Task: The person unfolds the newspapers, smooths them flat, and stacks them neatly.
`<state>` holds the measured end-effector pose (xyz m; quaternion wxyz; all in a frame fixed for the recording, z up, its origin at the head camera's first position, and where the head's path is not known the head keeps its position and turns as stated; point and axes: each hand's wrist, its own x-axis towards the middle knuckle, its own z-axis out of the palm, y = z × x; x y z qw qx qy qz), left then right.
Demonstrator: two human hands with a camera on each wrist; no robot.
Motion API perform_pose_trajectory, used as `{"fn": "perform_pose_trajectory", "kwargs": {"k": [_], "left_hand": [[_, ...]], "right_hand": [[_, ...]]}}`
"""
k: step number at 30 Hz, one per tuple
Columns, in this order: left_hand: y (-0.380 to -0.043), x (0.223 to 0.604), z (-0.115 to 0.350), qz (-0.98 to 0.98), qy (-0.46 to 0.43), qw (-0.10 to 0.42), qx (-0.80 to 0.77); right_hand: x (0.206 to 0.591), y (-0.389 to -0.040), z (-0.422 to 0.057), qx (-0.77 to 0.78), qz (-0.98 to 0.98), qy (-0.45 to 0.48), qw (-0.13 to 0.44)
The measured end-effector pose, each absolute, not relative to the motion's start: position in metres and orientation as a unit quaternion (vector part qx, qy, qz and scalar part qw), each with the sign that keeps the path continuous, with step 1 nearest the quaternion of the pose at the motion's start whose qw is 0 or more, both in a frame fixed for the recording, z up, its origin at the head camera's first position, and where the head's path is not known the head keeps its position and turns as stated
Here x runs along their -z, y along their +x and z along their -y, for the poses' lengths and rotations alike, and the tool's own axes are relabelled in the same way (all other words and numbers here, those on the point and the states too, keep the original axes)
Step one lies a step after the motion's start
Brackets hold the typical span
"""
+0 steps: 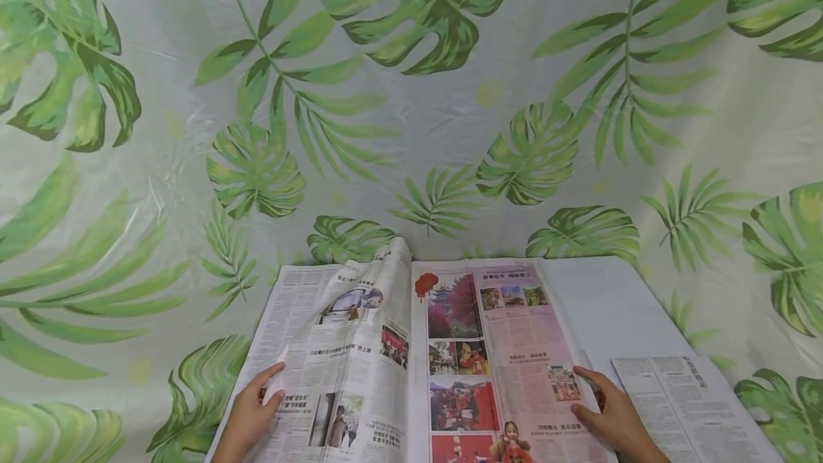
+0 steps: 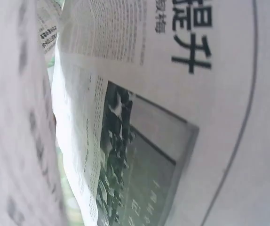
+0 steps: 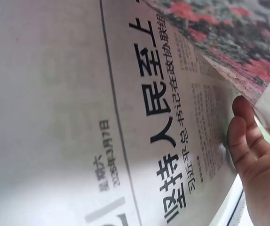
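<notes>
A newspaper (image 1: 418,349) lies spread open, with a page of black print and small photos on the left and a pink colour page on the right. My left hand (image 1: 253,406) pinches the outer edge of the left page (image 1: 360,377), which bows up and curls at its top. On the other side my right hand (image 1: 614,406) holds the right page's outer edge, thumb in front. From the right wrist, curled fingers (image 3: 248,136) show at the margin of a sheet with large black characters (image 3: 161,113). The left wrist view is filled by bent newsprint (image 2: 163,84); that hand is hidden there.
A white board or surface (image 1: 601,306) extends beyond the newspaper's right side. Another printed sheet (image 1: 688,406) lies on it at the lower right. Behind and around hangs a pale cloth (image 1: 444,113) with green leaf patterns.
</notes>
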<state>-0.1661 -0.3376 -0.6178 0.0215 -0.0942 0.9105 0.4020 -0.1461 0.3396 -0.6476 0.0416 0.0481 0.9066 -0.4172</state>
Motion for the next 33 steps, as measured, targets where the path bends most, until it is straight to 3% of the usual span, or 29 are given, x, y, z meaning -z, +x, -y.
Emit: {"fn": "perform_pose_trajectory", "kwargs": {"k": [8,23,33], "left_hand": [[-0.162,0.622,0.355,-0.933,-0.073,-0.008,-0.352],[-0.150,0.621,0.374,-0.928,-0.104,0.031,-0.356],[-0.148,0.628,0.387,-0.938,-0.106,0.026,-0.328]], "right_hand": [[0.649,-0.145,-0.340,0.430,-0.898,0.068,0.066],[0.645,-0.144,-0.341,0.437,-0.892,0.083,0.076],[0.648,-0.145,-0.343,0.434,-0.894,0.081,0.075]]}}
